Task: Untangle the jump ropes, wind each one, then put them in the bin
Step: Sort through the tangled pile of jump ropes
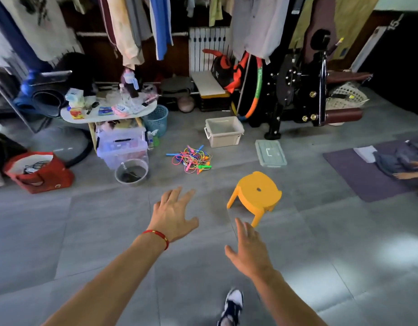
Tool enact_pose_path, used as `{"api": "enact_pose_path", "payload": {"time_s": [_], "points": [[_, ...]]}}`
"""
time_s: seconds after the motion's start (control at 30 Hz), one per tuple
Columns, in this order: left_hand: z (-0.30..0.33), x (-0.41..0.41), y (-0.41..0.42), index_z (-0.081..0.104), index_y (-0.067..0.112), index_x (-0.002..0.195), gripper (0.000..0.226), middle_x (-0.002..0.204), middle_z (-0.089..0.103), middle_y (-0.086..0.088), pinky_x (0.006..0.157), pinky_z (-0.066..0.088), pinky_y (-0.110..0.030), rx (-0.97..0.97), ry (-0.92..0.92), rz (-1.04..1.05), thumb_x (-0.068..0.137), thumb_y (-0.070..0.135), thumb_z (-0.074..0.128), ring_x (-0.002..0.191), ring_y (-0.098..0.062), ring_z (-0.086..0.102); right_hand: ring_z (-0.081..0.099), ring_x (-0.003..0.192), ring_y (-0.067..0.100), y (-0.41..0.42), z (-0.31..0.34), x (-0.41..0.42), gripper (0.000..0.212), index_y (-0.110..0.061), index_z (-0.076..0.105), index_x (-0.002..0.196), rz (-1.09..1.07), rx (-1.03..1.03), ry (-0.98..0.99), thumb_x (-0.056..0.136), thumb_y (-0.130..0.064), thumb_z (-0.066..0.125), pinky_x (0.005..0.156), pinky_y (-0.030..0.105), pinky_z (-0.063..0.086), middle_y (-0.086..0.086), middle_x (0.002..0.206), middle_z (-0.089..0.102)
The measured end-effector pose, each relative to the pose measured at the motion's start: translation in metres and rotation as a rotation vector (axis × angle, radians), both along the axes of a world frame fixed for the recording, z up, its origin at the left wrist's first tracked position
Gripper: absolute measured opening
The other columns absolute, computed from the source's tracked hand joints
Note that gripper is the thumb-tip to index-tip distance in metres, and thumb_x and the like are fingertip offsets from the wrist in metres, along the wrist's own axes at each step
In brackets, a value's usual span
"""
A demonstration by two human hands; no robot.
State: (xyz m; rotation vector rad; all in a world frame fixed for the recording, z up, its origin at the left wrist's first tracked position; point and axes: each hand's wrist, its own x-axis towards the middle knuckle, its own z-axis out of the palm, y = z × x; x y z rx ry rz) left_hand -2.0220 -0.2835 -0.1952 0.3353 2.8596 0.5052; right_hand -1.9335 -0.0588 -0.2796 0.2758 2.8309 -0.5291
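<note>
Well beyond the fingertips, jump ropes (192, 159) lie tangled on floor, bin (224, 131) just past them, lid off. Left hand (173, 214) and right hand (249, 250) both spread wide, holding nothing. Approach step; next likely crouch, grab tangle, find a handle.

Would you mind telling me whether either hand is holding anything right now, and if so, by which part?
Nothing is held. The left hand and right hand are both open in the air, short of the tangled jump ropes on the floor.
</note>
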Motion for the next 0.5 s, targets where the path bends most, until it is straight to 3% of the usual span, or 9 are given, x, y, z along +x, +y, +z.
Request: {"api": "enact_pose_path", "payload": {"time_s": [0.13,0.27,0.5], "points": [[-0.011,-0.088,0.031,0.021,0.033,0.159,0.098,0.159,0.031,-0.006,0.111,0.038,-0.047,0.014,-0.017,0.076,0.071,0.062,0.055,0.144,-0.031,0.028,0.049,0.128,0.034,0.031,-0.011,-0.099,0.094,-0.012,0.009,0.160,0.047,-0.052,-0.042,0.088,-0.048,0.057,0.093,0.042,0.050,0.010,0.151,0.039],[-0.017,-0.164,0.062,0.018,0.032,0.159,0.097,0.158,0.031,-0.005,0.110,0.039,-0.046,-0.010,-0.075,0.105,0.075,0.060,0.057,0.144,-0.029,0.028,0.044,0.135,0.034,0.070,-0.017,-0.184,0.086,-0.016,0.015,0.159,0.072,-0.070,-0.099,0.091,-0.045,0.058,0.102,0.041,0.045,0.008,0.159,0.031],[-0.017,-0.306,0.078,0.025,0.034,0.156,0.095,0.149,0.039,-0.003,0.105,0.041,-0.042,0.037,-0.074,0.184,0.069,0.061,0.050,0.136,-0.030,0.035,0.046,0.133,0.031,0.092,-0.009,-0.362,0.080,-0.017,0.020,0.159,0.133,-0.060,-0.123,0.094,-0.044,0.057,0.104,0.040,0.044,0.008,0.150,0.040]]}}
